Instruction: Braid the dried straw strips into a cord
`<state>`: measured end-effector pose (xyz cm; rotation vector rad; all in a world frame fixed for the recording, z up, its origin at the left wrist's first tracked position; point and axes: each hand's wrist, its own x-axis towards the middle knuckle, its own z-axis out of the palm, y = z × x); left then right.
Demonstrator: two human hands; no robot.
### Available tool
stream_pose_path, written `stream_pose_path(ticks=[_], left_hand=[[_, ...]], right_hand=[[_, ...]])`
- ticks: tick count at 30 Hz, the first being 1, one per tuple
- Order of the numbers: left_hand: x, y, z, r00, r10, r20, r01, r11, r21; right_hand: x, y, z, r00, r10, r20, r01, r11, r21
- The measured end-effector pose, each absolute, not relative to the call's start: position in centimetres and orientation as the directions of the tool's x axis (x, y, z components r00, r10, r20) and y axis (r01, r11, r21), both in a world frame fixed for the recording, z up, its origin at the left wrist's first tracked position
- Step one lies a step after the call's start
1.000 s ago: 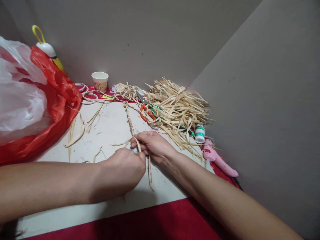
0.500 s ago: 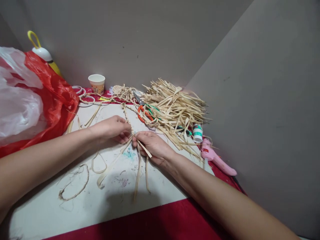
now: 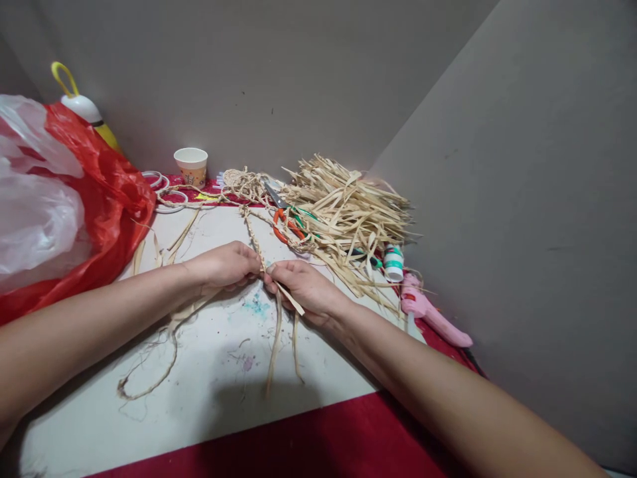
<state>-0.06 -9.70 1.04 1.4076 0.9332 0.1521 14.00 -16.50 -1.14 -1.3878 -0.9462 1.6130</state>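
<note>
My left hand (image 3: 233, 267) and my right hand (image 3: 298, 287) meet at the lower end of a braid (image 3: 255, 240) of pale dried straw. The fingers of both are closed in a pinch around its strands. From between my right fingers a flat straw strip (image 3: 289, 298) points down to the right. Two thinner strands (image 3: 275, 352) hang below over the white board (image 3: 209, 425). Another strip (image 3: 192, 309) runs leftward from under my left hand. The braid's far end lies near the board's back edge. My fingers partly hide where the strands cross.
Scissors with orange handles (image 3: 279, 226) lie against a heap of dried straw (image 3: 348, 212). A pink glue gun (image 3: 432, 312) and a white-green roll (image 3: 393, 264) are at right. A paper cup (image 3: 192, 167) stands behind. Left is a red and clear plastic bag (image 3: 107, 206); a loose cord (image 3: 149, 392) lies in front.
My left hand has closed in on the braid beside my right fingers. The strip that lay below the hands has swung left under my left wrist. My right hand has barely moved.
</note>
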Motion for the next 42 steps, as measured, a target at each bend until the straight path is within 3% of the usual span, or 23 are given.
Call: stream_pose_path(ticks=[3,7,12,21,29,42], left_hand=[[0.0,-9.7,0.9,0.655,0.631,-0.417,0.473,0.089,0.877],[0.0,-9.5,0.5,0.674,0.626,-0.393,0.465,0.054,0.883],[-0.2,-9.3,0.8,0.655,0.59,-0.472,0.483,0.153,0.862],[-0.7,-8.1,1.1,0.73,0.384,-0.565,0.444,0.361,0.82],[-0.4,-8.5,0.4,0.706,0.439,-0.556,0.408,0.391,0.825],[0.2,-9.4,0.0,0.648,0.601,-0.468,0.433,0.215,0.875]], right_hand=[[13.9,-16.6,-0.9,-0.098,0.915,-0.391,-0.059,-0.398,-0.916],[13.8,-16.6,-0.4,-0.081,0.921,-0.382,0.005,-0.383,-0.924],[14.1,-16.6,-0.4,-0.081,0.924,-0.373,0.033,-0.372,-0.928],[15.0,-16.2,-0.7,-0.138,0.951,-0.277,0.188,-0.25,-0.95],[15.3,-16.0,-0.9,-0.163,0.971,-0.176,0.499,-0.073,-0.863],[16.7,-15.4,0.2,-0.213,0.945,-0.247,0.562,-0.088,-0.823]])
